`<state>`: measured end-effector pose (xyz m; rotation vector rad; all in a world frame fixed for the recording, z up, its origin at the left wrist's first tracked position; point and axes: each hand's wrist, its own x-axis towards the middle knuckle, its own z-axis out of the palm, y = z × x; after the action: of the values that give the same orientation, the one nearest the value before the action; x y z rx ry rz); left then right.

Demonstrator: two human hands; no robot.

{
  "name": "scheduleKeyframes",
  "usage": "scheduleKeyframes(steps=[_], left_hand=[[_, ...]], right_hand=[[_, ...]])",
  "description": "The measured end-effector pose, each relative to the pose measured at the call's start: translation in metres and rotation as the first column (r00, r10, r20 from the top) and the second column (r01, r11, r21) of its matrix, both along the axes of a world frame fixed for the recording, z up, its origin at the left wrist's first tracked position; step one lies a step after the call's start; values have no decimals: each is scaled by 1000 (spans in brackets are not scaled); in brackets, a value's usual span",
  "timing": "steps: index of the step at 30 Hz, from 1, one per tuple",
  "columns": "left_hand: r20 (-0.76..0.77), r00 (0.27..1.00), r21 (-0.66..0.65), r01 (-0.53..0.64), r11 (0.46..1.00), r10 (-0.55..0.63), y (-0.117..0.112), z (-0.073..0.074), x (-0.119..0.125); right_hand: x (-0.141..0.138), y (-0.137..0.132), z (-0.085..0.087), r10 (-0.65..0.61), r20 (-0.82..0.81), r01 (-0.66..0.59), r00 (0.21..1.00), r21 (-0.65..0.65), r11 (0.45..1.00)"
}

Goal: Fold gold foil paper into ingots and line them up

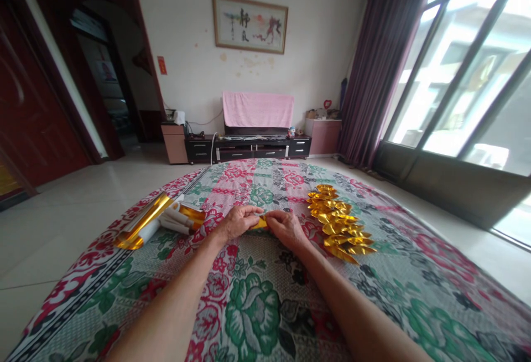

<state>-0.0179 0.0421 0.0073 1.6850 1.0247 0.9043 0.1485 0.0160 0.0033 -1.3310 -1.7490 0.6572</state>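
Note:
Between my two hands, just above the flowered cloth (253, 312), is a small piece of gold foil paper (261, 222). My left hand (240, 222) pinches its left end, and my right hand (286, 226) pinches the right end; the fingers hide much of it. To the right lie several folded gold foil paper pieces (338, 218) with pointed ends, set in a row. On the left are curled sheets of gold foil paper (145, 221) with white backs, beside a white roll (176, 218).
Beyond the cloth-covered surface, a low black cabinet (255, 149) stands against the wall, with a pink cloth (258, 109) draped over something on it. A purple curtain (373, 74) and large window (464, 74) are at the right. A red door (37, 91) is at the left.

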Motion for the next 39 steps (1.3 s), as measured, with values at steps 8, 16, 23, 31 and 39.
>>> scheduleKeyframes(steps=[8,16,23,31,39], left_hand=[[32,999,42,-8,999,6,1,-4,2],[-102,994,15,-46,999,47,-2,4,4],[-128,979,-71,-169,983,159,-5,9,10],[123,980,-486,-79,871,158,-1,14,0],[166,980,-560,3,829,109,-1,16,-1]], right_hand=[[1,2,-2,27,51,-29,998,36,999],[1,-1,0,19,84,-27,996,92,995],[1,-1,0,21,-17,-20,1000,49,999],[5,-3,1,120,-214,-110,969,60,992],[2,-3,-1,231,-189,-182,954,244,953]])
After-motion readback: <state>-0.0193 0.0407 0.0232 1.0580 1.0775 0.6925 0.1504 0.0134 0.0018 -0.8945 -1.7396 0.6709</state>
